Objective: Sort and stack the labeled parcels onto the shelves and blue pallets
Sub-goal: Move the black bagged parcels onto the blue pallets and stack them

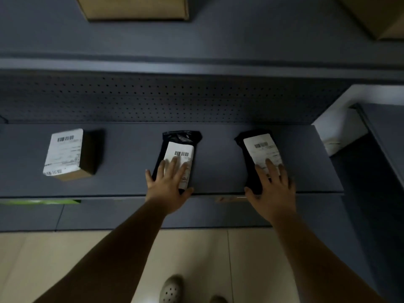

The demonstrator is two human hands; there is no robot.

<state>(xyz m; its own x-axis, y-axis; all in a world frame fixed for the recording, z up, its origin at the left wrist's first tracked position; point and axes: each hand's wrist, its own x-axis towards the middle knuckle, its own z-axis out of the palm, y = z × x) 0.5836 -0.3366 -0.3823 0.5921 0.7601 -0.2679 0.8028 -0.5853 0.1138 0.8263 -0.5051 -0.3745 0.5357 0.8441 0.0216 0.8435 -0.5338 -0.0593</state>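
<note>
Fingers spread flat on two black parcels, setting them onto the grey shelf.

The left hand (167, 189) lies open, its fingers (175, 165) straight and pressing the white label of the middle black parcel (181, 136), thumb past the parcel's near right corner at the shelf (122, 171) edge. Well to the left of those fingers sits one small labelled carton (65, 154), untouched. To their right, the right hand (273, 191) is likewise wide, fingers (270, 167) flat on the label of the second black parcel (253, 171), thumb at its near end. The step looks like placing or squaring these two on the shelf; next, I judge, both hands lift off cleanly without dragging the slippery bags. Count: two black bag parcels, one small carton here, two larger cardboard boxes (135, 7) on the shelf above.
</note>
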